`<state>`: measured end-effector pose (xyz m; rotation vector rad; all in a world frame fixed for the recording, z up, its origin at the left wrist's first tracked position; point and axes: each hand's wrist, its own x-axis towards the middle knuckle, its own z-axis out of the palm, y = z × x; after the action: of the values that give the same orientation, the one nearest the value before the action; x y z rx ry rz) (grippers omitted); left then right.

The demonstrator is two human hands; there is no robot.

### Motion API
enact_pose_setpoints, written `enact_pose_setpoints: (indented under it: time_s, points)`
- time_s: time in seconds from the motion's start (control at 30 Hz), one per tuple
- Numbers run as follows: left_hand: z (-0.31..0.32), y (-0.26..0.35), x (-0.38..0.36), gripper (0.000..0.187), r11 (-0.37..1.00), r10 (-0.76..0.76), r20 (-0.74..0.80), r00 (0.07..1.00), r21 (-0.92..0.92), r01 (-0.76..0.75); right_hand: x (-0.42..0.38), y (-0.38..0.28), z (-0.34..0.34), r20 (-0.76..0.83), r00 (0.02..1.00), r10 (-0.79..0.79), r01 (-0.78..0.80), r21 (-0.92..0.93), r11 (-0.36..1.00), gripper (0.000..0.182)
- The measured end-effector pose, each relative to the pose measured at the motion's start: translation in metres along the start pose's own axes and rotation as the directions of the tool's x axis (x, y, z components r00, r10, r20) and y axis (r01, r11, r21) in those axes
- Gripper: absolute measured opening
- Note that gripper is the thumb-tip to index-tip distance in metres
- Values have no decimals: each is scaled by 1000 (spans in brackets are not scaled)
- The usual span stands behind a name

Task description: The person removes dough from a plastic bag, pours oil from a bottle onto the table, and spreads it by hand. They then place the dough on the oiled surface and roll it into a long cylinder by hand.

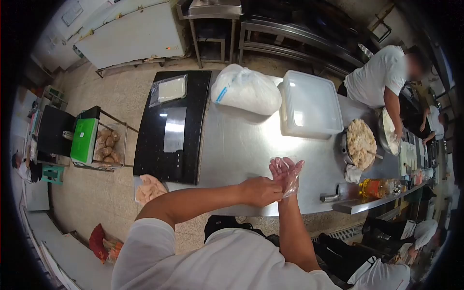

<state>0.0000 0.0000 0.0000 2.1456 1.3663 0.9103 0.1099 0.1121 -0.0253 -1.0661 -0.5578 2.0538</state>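
Two hands are over the near side of the steel worktop. The clear plastic glove is on the right hand, palm up, its grip open with fingers apart. The left hand has its grip closed on the glove near the wrist.

Left stands one black board bearing one cleaver and one bagged pack, both inside its edges. Far are one big white bag and one lidded tub; right, one pot of pale food and one oil bottle. Bare steel gives room between board and hands.
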Motion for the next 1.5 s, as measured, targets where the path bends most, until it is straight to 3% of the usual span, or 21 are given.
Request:
enact_pose_setpoints:
  time_s: [0.13,0.17,0.2,0.23,0.3,0.33,0.4,0.47,0.7,0.77,0.9,0.93,1.0,1.07,1.1,1.13,1.2,1.3,1.43,1.47,1.5]
  points:
    - [-66,-77,6,19,994,50,213,976,86,-70,9,-15,23,181,981,-64,85,-106,991,74]
    - [-112,-90,11,20,998,-41,127,991,59,34,13,-29,12,279,947,-157,215,-194,957,75]
    - [-120,-145,9,26,893,-150,-74,986,418,167,23,-42,5,382,908,-175,266,-203,942,70]
    - [-172,-152,24,49,803,-401,-99,911,440,402,23,-48,1,372,907,-195,282,-195,939,70]
    - [-233,-191,37,81,655,-464,-414,783,435,618,13,-58,-6,433,875,-218,421,-457,783,71]
    - [-231,-247,29,68,716,-408,-533,741,316,622,2,-59,3,411,885,-220,444,-603,663,73]
    - [-233,-259,43,49,620,-560,-432,707,347,703,0,-49,-7,520,839,-164,539,-748,387,67]
    - [-209,-277,60,32,663,-490,-445,749,368,652,-14,-34,3,397,910,-121,400,-763,508,62]
    - [-195,-193,10,39,893,-347,-200,916,229,388,11,-7,8,483,874,62,400,-784,476,82]
    - [-181,-173,-5,41,915,-343,-216,914,143,377,29,-6,13,456,879,138,371,-838,401,49]
    - [-170,-122,0,45,897,-440,-246,864,-81,434,66,8,20,564,822,73,474,-751,460,66]
    - [-160,-112,1,45,882,-469,-250,847,-88,463,65,5,30,572,817,71,478,-742,470,62]
    - [-147,-96,9,46,785,-559,-285,778,-484,386,77,-1,57,620,782,66,513,-700,496,51]
    - [-134,-67,11,46,781,-595,-312,741,-444,440,77,-2,82,668,738,98,531,-665,526,44]
    - [-130,-54,10,45,788,-599,-322,733,-401,468,61,-9,101,579,793,191,135,-473,871,34]
    - [-125,-42,6,45,772,-623,-327,710,-403,492,52,-13,111,505,796,334,-308,-136,942,24]
    - [-118,-26,2,45,825,-553,-276,786,-47,563,74,-7,116,447,826,344,-272,-218,937,20]
    - [-120,-18,-27,38,680,-616,-385,687,181,711,77,-34,124,453,842,294,-211,-225,951,15]
    - [-168,-21,-49,37,736,-455,-683,572,72,673,55,-45,141,533,829,172,-174,-47,984,16]
    - [-181,-28,-47,37,743,-441,-691,573,77,665,81,-34,130,679,700,219,-321,26,947,18]
    - [-191,-35,-48,39,746,-345,-776,528,115,656,83,-41,129,679,703,210,-310,27,950,18]
